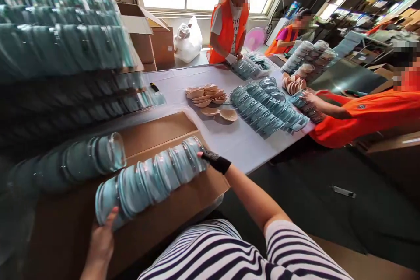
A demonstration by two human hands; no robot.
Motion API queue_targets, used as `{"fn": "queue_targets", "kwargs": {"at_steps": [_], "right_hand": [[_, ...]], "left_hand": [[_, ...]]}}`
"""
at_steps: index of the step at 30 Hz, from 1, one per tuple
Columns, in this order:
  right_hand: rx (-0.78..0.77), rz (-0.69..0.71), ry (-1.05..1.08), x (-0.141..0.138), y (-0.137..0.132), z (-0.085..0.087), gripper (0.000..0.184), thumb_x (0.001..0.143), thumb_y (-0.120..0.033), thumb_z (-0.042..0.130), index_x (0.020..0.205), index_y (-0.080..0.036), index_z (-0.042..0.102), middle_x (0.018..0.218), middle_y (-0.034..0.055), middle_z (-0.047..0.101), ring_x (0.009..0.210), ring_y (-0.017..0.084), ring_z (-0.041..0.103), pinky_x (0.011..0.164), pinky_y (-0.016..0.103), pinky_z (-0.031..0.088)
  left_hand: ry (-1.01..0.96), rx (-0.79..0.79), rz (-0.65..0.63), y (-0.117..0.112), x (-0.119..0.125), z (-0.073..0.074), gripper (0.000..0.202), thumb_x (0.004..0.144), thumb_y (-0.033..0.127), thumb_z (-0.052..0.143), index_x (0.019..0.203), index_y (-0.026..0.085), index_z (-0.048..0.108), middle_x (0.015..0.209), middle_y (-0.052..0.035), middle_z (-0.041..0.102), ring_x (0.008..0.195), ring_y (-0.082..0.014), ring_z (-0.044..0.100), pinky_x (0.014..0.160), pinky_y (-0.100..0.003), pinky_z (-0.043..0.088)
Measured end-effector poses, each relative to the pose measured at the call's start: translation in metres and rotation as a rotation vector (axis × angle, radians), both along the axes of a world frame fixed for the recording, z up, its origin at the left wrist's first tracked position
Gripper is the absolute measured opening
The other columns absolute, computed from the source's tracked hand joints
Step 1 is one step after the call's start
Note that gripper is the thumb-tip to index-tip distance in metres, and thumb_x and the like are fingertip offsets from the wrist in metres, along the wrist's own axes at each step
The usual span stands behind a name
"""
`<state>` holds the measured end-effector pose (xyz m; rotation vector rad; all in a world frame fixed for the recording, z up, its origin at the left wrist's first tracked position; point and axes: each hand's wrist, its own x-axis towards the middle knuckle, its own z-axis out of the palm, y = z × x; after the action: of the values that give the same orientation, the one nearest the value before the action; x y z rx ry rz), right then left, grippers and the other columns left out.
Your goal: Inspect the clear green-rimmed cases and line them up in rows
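Observation:
A long row of pale blue, round, nested pieces (157, 175), shiny like clear plastic, lies slanting over an open cardboard box (193, 192). My left hand (104, 236), bare, grips its near end, with the thumb on top. At the far end, my right hand (211, 159), in a black fingerless glove, is closed on the same row. The undersides of both grips are hidden. Beside it in the box is a second row of similar blue pieces (78, 162), blurred towards the left.
Tall stacks of blue pieces (59, 48) stand at left. The white table (210, 74) bears beige moulded cups (206, 94), more blue rows (262, 105) and a black-and-yellow cutter (153, 87). Co-workers in orange vests (226, 30) handle similar pieces across and to the right.

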<state>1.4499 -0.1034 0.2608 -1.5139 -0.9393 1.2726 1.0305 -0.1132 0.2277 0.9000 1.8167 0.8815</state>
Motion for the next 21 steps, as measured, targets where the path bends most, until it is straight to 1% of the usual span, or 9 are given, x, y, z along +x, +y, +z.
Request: {"fn": "queue_targets", "kwargs": {"at_steps": [2,5,7,10,13,15,17,19,21], "right_hand": [[0.031,-0.023,0.076,0.025,-0.015,-0.006,0.056,0.070,-0.059,0.081,0.119,-0.034,0.071,0.131,-0.0004,0.072,0.134,0.028,0.060,0.119,0.050,0.041],[0.055,-0.163,0.154,0.082,-0.053,-0.009,0.050,0.077,-0.063,0.073,0.119,-0.037,0.071,0.132,-0.0009,0.072,0.138,0.029,0.057,0.120,0.051,0.041],[0.048,-0.310,0.181,0.123,-0.084,-0.012,0.052,0.079,-0.068,0.066,0.119,-0.036,0.071,0.130,0.0013,0.072,0.139,0.031,0.056,0.118,0.050,0.044],[0.001,-0.533,0.184,0.181,-0.132,-0.019,0.066,0.079,-0.076,0.059,0.125,-0.030,0.068,0.130,0.0068,0.072,0.136,0.034,0.059,0.114,0.052,0.048],[-0.049,-0.675,0.146,0.234,-0.175,-0.023,0.082,0.076,-0.081,0.054,0.136,-0.025,0.062,0.128,0.0108,0.073,0.128,0.036,0.064,0.109,0.055,0.053],[-0.075,-0.739,0.097,0.268,-0.200,-0.022,0.088,0.076,-0.082,0.052,0.141,-0.024,0.058,0.128,0.0117,0.073,0.127,0.035,0.065,0.106,0.056,0.055],[-0.098,-0.773,0.037,0.298,-0.220,-0.019,0.090,0.077,-0.082,0.050,0.144,-0.021,0.056,0.132,0.0122,0.071,0.131,0.034,0.063,0.108,0.054,0.053],[-0.116,-0.773,-0.029,0.326,-0.228,-0.017,0.091,0.077,-0.079,0.051,0.145,-0.018,0.055,0.140,0.0124,0.066,0.138,0.032,0.057,0.115,0.051,0.048],[-0.133,-0.735,-0.099,0.350,-0.219,-0.018,0.090,0.075,-0.076,0.057,0.143,-0.018,0.058,0.147,0.0108,0.061,0.145,0.031,0.049,0.122,0.047,0.039]], "left_hand": [[0.043,0.062,-0.068,0.001,0.029,0.012,0.074,0.072,0.069,0.068,0.132,0.026,0.064,0.100,-0.0057,0.076,0.118,-0.0400,0.069,0.108,-0.065,0.050],[0.053,0.126,-0.260,0.015,0.096,0.032,0.076,0.075,0.068,0.068,0.136,0.024,0.062,0.108,-0.0075,0.076,0.118,-0.0382,0.069,0.109,-0.061,0.050],[0.046,0.142,-0.398,0.034,0.153,0.044,0.084,0.071,0.069,0.072,0.138,0.020,0.060,0.119,-0.0118,0.074,0.120,-0.0395,0.067,0.111,-0.058,0.049],[0.051,0.207,-0.660,0.064,0.249,0.058,0.096,0.068,0.071,0.074,0.146,0.018,0.053,0.140,-0.0164,0.065,0.132,-0.0420,0.058,0.116,-0.058,0.042],[-0.035,0.244,-0.890,0.081,0.342,0.064,0.092,0.071,0.069,0.073,0.145,0.019,0.053,0.149,-0.0155,0.058,0.140,-0.0418,0.051,0.121,-0.057,0.035],[-0.196,0.230,-0.974,0.079,0.394,0.059,0.080,0.074,0.065,0.073,0.139,0.020,0.058,0.147,-0.0138,0.060,0.140,-0.0392,0.051,0.121,-0.053,0.036],[-0.396,0.138,-0.963,0.066,0.432,0.048,0.067,0.075,0.057,0.075,0.129,0.020,0.063,0.139,-0.0126,0.065,0.136,-0.0356,0.055,0.117,-0.047,0.041],[-0.542,-0.029,-0.812,0.047,0.454,0.030,0.055,0.070,0.047,0.077,0.117,0.020,0.066,0.126,-0.0105,0.070,0.126,-0.0312,0.061,0.109,-0.041,0.048],[-0.575,-0.178,-0.603,0.024,0.464,0.009,0.044,0.066,0.038,0.074,0.106,0.021,0.065,0.111,-0.0068,0.072,0.109,-0.0260,0.066,0.096,-0.037,0.054]]}}
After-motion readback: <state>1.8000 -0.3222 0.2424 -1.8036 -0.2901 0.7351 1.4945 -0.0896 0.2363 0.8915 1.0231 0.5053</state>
